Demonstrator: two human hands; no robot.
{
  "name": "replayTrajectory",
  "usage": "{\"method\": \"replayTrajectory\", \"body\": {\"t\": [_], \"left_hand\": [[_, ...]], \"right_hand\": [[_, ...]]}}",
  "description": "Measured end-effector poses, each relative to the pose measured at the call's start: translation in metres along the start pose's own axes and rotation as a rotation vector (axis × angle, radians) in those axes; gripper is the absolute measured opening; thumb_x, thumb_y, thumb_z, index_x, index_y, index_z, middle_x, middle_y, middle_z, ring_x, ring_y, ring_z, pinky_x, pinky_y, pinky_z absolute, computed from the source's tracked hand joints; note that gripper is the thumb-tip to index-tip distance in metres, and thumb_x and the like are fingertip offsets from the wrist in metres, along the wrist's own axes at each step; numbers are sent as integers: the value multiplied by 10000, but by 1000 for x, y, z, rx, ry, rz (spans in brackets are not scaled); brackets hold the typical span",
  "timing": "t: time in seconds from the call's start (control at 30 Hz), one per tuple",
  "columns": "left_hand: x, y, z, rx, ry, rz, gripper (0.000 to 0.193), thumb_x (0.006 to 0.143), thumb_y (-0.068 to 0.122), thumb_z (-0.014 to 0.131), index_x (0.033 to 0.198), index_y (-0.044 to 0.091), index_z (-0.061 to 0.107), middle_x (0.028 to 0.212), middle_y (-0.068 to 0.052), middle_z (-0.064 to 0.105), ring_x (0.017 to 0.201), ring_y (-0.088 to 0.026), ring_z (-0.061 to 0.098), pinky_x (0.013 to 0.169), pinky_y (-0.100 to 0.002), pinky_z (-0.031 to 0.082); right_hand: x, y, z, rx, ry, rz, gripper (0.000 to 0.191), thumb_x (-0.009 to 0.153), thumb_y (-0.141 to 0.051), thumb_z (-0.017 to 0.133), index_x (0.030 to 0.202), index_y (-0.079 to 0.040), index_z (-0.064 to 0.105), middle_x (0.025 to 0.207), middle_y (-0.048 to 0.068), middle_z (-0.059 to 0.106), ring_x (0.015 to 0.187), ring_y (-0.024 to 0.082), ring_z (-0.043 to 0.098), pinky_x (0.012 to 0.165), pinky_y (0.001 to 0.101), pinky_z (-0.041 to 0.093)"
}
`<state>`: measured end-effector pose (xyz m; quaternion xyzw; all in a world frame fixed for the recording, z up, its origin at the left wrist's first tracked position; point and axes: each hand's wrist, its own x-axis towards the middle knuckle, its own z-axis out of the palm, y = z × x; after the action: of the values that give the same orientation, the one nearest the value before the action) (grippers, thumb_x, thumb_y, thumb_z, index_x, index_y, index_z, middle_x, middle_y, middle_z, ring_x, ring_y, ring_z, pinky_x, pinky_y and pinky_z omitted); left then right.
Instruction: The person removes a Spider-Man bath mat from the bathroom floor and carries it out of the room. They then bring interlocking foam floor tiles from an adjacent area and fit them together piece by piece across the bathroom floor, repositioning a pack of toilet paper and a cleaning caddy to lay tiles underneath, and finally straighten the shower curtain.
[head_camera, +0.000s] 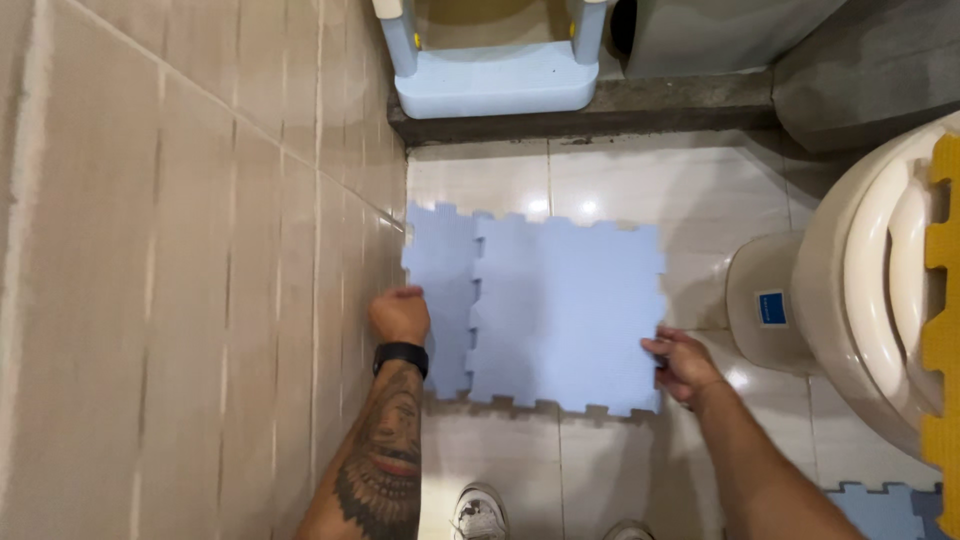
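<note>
Blue foam mat (560, 320), fingers (660, 350) gripping edge

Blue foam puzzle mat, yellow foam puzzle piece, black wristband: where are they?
Blue foam puzzle mat (570, 310), head view, middle of its flat top.
Yellow foam puzzle piece (942, 330), head view, its notched edge.
Black wristband (400, 355), head view, the band's top.

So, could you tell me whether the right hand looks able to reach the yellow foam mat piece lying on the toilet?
Probably yes: the right hand grips the blue mat's edge, and nothing visible blocks the way to the yellow foam piece on the toilet, though it must let go first.
</note>
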<state>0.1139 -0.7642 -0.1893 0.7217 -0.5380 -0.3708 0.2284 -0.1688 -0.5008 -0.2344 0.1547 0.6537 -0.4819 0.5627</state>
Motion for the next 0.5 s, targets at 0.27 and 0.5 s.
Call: {"method": "replayTrajectory", "body": {"t": [0.27, 0.5], "left_hand": [[15, 80, -14, -30, 287, 467, 239, 693, -111, 655, 843, 46, 754, 908, -159, 744, 895, -338, 711, 823, -405, 537], [3, 112, -23, -261, 376, 621, 251, 745, -189, 658, 868, 28, 690, 987, -90, 725, 959, -267, 712, 888, -384, 567]], "right_hand": [[-5, 13, -37, -15, 123, 57, 652, 894, -35, 636, 1498, -202, 454, 1321, 23, 632, 1090, 203, 609, 793, 380, 478], [21, 24, 55, -242, 102, -211, 611, 848, -43, 762, 1424, -136, 579, 1182, 57, 670, 969, 192, 625, 740, 351, 517]]}}
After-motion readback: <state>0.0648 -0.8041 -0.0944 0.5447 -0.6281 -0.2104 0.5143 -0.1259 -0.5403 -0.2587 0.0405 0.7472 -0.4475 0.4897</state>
